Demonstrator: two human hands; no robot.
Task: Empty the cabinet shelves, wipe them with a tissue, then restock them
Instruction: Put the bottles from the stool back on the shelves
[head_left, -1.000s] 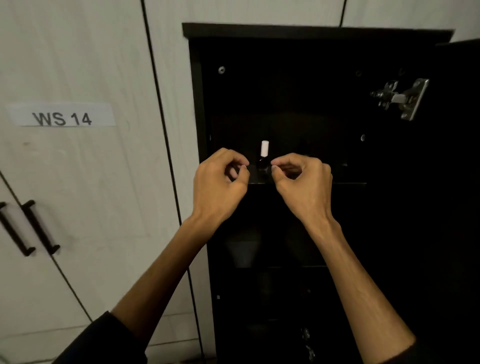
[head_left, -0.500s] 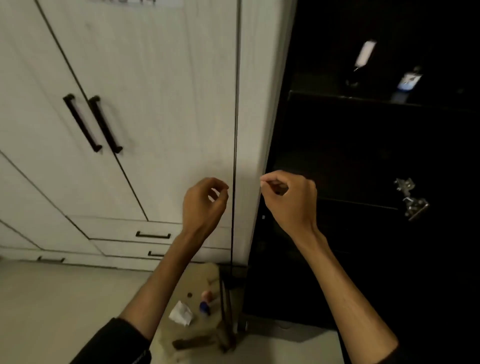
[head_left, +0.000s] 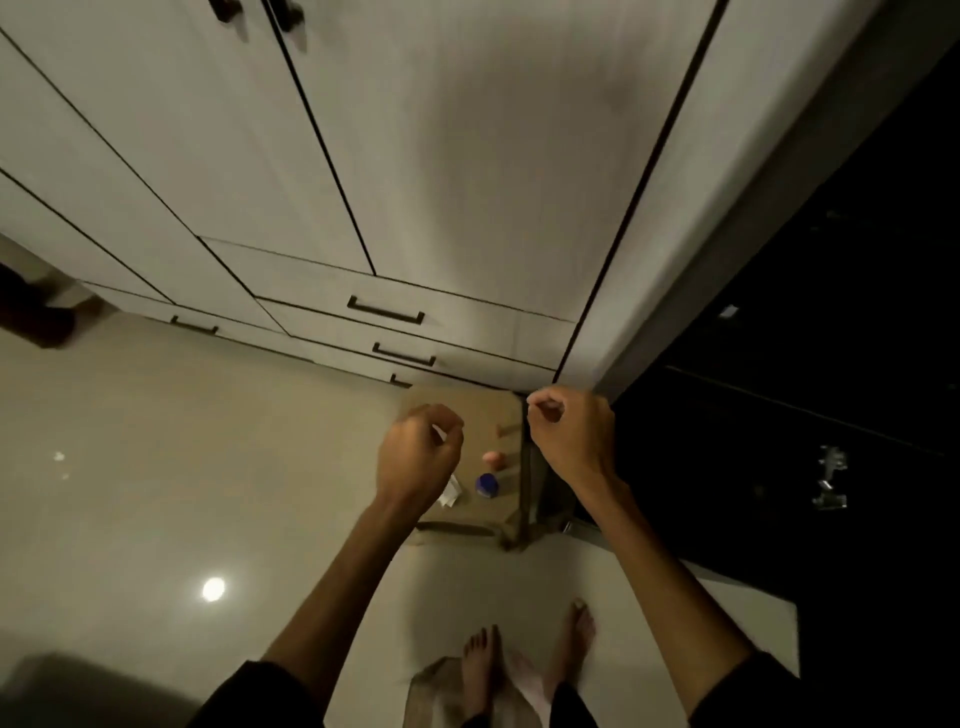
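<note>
Fingers of both hands, left (head_left: 418, 457) and right (head_left: 571, 441), were curled, nothing seen held; tissue (head_left: 449, 491) and jar (head_left: 487, 484) lay below on cardboard (head_left: 467, 410); a blurred downward reach could topple the jar.

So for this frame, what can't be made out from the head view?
- Dark cabinet interior: too dark to see the shelves or what is on them.
- Left hand and right hand: fingers curled; whether they pinch anything is too small to tell.
- White tissue: mostly hidden behind the left hand.
- Blue-capped item and pink item on the cardboard box: blurred, unidentifiable.
</note>
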